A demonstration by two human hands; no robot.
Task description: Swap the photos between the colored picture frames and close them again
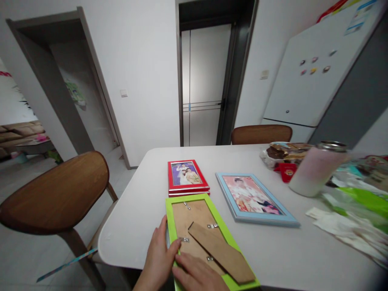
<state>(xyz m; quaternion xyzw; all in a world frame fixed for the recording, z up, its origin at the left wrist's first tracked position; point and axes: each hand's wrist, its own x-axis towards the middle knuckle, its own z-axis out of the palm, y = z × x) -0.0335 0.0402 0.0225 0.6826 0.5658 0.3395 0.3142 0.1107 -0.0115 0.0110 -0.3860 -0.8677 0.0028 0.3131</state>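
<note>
A lime-green picture frame (pixel 171 222) lies face down at the table's near edge. Its brown backing board (pixel 197 212) shows, with small metal clips round the border and a brown stand leg (pixel 220 252) lying slantwise across it. My left hand (pixel 159 256) grips the frame's left side, thumb over the top near a metal clip (pixel 183 239). Across the lower left of the backing rests my right hand (pixel 197 273), fingers stretched toward the left border, close to the left thumb. Just beyond are stacked red picture frames (pixel 189 189), the top one showing a photo.
A light-blue picture frame (pixel 230 202) lies face up to the right. Further right are a pink-white bottle (pixel 317 169), packaged food (pixel 287 151), a white cloth (pixel 342 226) and green plastic (pixel 366 202). Wooden chairs (pixel 57 194) stand at the left and far side.
</note>
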